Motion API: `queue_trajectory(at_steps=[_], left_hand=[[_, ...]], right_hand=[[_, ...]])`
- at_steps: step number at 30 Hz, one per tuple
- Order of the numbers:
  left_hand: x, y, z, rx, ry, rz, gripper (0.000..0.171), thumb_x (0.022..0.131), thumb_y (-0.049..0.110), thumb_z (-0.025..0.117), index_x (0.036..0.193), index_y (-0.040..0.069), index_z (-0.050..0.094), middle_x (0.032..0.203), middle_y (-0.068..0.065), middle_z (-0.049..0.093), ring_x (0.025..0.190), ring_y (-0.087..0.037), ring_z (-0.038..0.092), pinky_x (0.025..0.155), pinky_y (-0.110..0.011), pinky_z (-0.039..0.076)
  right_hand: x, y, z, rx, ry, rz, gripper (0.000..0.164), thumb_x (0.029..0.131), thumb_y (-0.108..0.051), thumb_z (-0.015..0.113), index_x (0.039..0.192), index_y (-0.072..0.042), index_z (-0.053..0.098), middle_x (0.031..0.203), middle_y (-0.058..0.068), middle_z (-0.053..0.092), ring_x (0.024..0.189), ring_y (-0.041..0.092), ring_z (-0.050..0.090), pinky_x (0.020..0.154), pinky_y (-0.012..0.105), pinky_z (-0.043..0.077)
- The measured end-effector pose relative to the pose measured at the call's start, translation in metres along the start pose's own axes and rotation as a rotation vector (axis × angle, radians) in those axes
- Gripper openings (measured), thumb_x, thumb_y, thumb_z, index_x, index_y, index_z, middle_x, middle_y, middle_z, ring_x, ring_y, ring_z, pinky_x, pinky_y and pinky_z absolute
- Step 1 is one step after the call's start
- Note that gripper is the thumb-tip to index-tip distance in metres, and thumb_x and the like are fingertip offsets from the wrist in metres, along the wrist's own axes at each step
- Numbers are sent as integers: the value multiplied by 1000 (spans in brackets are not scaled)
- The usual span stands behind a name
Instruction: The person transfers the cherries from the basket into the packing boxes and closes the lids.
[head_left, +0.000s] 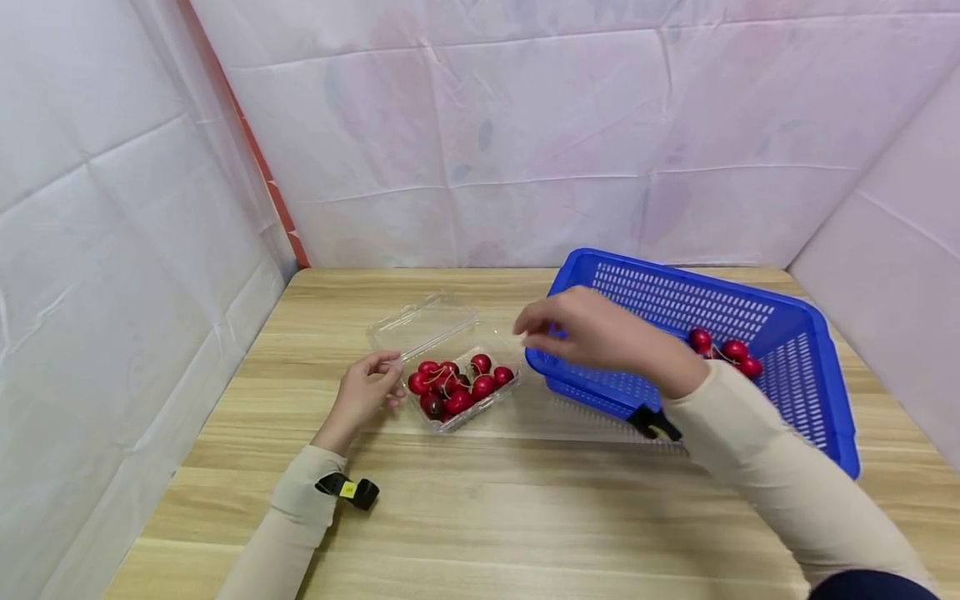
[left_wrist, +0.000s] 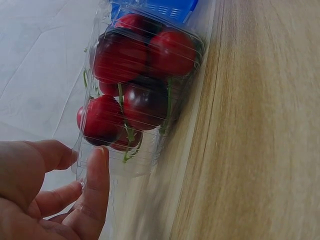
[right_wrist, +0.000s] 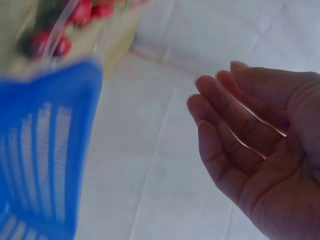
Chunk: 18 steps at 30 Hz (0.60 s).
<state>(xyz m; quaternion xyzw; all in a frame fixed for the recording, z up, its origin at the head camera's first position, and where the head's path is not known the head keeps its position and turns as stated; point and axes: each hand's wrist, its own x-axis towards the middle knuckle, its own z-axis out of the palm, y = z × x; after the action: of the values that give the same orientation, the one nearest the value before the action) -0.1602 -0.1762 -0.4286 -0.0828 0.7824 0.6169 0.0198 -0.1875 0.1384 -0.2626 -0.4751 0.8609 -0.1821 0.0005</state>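
A clear plastic clamshell box point(head_left: 480, 403) lies with its lid point(head_left: 427, 325) folded back, and red and dark cherries point(head_left: 459, 402) with green stems fill much of it. At its left end, my left hand point(head_left: 367, 387) pinches the rim between thumb and fingers, as the left wrist view shows from close up. My right hand point(head_left: 581, 329) hovers over the left edge of a blue basket point(head_left: 806, 375). In the right wrist view, its fingers point(right_wrist: 225, 112) are loosely bent with nothing in them. More cherries point(head_left: 735, 350) sit inside the basket, partly behind the right forearm.
The wooden table point(head_left: 465, 517) carries both containers, the basket standing to the right of the box. White sheeting point(head_left: 487, 125) hangs behind and on both sides, close to the table's edges.
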Motion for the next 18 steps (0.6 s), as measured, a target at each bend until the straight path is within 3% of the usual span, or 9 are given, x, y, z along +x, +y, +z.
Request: queue_trajectory(at_steps=[5, 11, 15, 18], left_hand=[[-1, 0, 1, -8, -2, 5, 37, 97, 14, 57, 130, -1, 53, 107, -20, 58, 65, -13, 65, 59, -27, 59], [-3, 2, 2, -17, -1, 1, 36, 97, 13, 57, 130, 0, 53, 110, -23, 57, 66, -14, 65, 59, -27, 59], [-3, 3, 3, -13, 1, 8, 36, 97, 13, 57, 130, -1, 53, 110, -23, 57, 65, -14, 65, 59, -26, 58], [-3, 3, 3, -15, -1, 2, 37, 97, 14, 57, 131, -1, 53, 110, -22, 56, 65, -13, 65, 59, -26, 58]], right_hand=[[-32, 27, -27, -67, 17, 148, 12, 89, -10, 68, 100, -12, 73, 92, -2, 71, 77, 8, 63, 68, 32, 56], [-74, 66, -50, -105, -24, 308, 16, 90, -13, 67, 104, -7, 71, 96, 4, 71, 81, 14, 65, 70, 37, 58], [-102, 102, -59, -170, 37, 400, 15, 88, -12, 69, 102, -7, 71, 93, 4, 70, 78, 15, 63, 68, 34, 56], [-120, 131, -60, -222, 76, 423, 13, 85, -9, 72, 98, -6, 72, 87, 3, 70, 73, 14, 61, 64, 30, 53]])
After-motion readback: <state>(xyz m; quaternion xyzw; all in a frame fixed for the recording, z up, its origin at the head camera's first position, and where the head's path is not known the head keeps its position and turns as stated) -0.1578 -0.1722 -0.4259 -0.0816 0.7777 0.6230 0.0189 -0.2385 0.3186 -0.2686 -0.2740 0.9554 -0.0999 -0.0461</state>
